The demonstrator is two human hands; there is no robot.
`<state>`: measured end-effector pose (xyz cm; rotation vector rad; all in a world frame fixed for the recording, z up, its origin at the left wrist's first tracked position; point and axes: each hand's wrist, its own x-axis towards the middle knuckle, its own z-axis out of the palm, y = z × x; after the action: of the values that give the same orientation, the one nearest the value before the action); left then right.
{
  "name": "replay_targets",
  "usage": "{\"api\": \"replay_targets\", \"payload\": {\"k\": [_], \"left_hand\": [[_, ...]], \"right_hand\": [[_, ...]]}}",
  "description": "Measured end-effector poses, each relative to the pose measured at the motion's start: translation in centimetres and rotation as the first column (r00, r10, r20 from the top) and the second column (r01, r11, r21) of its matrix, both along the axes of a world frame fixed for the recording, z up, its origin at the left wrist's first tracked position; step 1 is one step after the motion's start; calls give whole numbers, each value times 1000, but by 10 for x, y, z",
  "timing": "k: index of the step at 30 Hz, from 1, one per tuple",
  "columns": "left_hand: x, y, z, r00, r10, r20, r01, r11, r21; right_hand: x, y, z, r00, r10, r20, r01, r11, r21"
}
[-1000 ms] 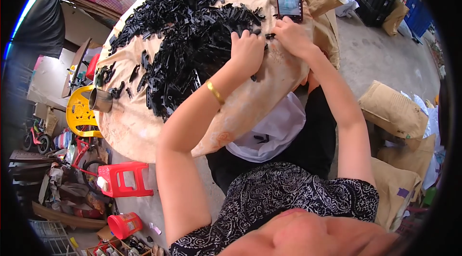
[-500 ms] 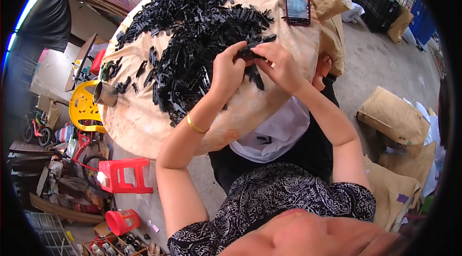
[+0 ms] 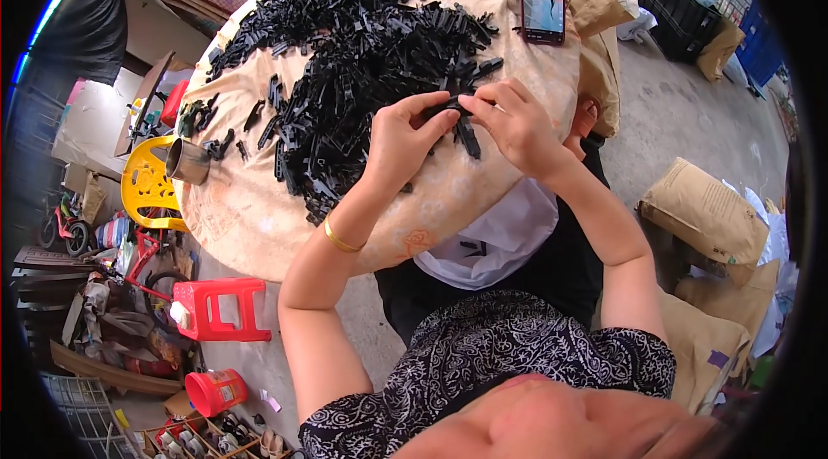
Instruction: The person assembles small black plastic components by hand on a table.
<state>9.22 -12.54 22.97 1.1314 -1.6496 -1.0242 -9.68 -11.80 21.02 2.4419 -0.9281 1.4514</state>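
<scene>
Bag (image 3: 514,233) before us holds black parts (image 3: 473,248); our left grip (image 3: 404,133) and right grip (image 3: 521,128) pinch one black piece (image 3: 449,105).

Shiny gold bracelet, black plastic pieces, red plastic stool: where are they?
Gold bracelet (image 3: 336,241), head view, the band.
Black plastic pieces (image 3: 349,84), head view, the pile's middle.
Red plastic stool (image 3: 204,311), head view, its side.

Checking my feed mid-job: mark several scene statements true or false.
1. The bare left hand and right hand both hold a small black plastic piece. True.
2. The hands are far apart. False: they are close together.
3. A rectangular black phone is right of the jumbled black plastic heap. True.
4. A yellow openwork plastic chair stands left of the peach cloth-covered table. True.
5. The heap lies on the chair. False: it lies on the table.
</scene>
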Motion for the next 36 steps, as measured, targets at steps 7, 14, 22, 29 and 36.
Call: {"api": "replay_targets", "payload": {"k": [7,14,22,29,36], "left_hand": [[-5,10,9,983,-69,170,65,998,27],[-6,11,3,995,-77,67,83,991,-104],[-11,23,11,970,-50,237,123,945,-302],[-11,17,4,970,-239,54,242,968,-65],[-4,14,12,803,-457,382,532,839,-116]], "right_hand": [[-3,6,2,999,24,-45,-22,999,45],[-14,9,6,940,119,319,-303,717,627],[-20,19,9,958,126,257,-250,807,536],[-26,29,9,960,73,269,-222,786,577],[-51,54,24,960,241,141,-237,442,865]]}}
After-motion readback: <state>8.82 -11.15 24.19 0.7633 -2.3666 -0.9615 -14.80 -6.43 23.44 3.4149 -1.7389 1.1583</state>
